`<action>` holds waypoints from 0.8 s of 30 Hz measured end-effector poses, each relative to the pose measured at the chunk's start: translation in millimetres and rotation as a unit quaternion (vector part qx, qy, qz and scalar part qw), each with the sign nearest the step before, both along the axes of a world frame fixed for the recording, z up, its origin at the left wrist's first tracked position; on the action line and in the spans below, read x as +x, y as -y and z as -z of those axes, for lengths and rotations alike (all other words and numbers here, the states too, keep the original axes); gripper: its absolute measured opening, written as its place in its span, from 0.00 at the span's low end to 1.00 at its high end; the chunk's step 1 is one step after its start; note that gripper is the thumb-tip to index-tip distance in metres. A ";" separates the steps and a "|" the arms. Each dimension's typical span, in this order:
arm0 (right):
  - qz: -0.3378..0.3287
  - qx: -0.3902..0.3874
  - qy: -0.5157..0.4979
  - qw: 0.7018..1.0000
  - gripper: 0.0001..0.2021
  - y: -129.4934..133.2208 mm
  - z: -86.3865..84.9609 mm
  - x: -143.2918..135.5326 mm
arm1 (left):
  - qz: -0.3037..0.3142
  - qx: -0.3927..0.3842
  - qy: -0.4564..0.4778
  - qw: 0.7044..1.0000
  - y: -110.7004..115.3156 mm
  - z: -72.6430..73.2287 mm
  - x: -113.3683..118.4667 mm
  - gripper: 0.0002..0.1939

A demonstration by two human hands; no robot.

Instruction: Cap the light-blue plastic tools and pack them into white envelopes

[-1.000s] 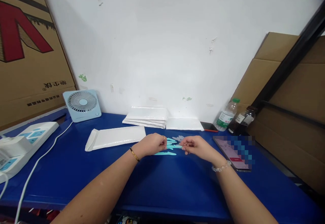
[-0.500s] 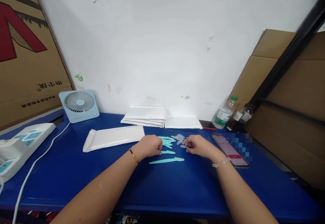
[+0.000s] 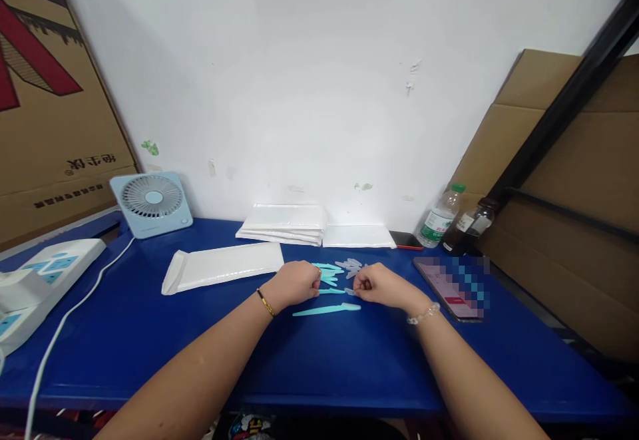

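Room lies before the front turquoise stick; white packets block behind.

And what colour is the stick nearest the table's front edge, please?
The stick is light turquoise; it shows in the head view.

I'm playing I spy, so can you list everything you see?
Turquoise sticks: several, turquoise, mid-table
Small caps: several, clear, beside the sticks
Packets: several, white, back and left
Fan: one, light blue, left
Power strip: one, white and blue, left
Plug: one, white, on the strip
Cable: at least one, white, left
Phone: one, pink-screened, right
Phone-like slab: one, black and red, by wall
Bottles: two, clear with green cap and dark, right
Cardboard: several, brown, both sides
Bar: one, black, right
Table: one, blue, underneath
Wall: one, white, behind
Bracelets: two, gold and clear, worn
Left hand: one, bare, holding a stick
Right hand: one, bare, pinching a cap
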State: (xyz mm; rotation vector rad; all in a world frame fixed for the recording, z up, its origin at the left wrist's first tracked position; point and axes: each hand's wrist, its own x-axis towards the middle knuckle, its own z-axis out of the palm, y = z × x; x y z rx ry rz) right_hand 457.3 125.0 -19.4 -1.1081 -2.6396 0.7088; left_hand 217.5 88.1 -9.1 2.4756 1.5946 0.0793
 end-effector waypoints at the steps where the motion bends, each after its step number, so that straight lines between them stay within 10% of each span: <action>1: -0.001 0.006 0.002 1.000 0.06 0.5 0.0 -1.2 | 0.002 0.002 0.001 1.000 -0.1 0.5 0.0 0.03; 18: -0.026 0.013 -0.006 1.000 0.06 5.2 2.7 -14.6 | 0.026 -0.020 0.039 0.999 -1.6 5.7 2.9 0.05; 24: 0.081 0.097 -0.023 0.992 0.09 -18.5 9.8 12.7 | -0.036 0.038 0.023 0.998 -12.0 -1.3 -20.0 0.13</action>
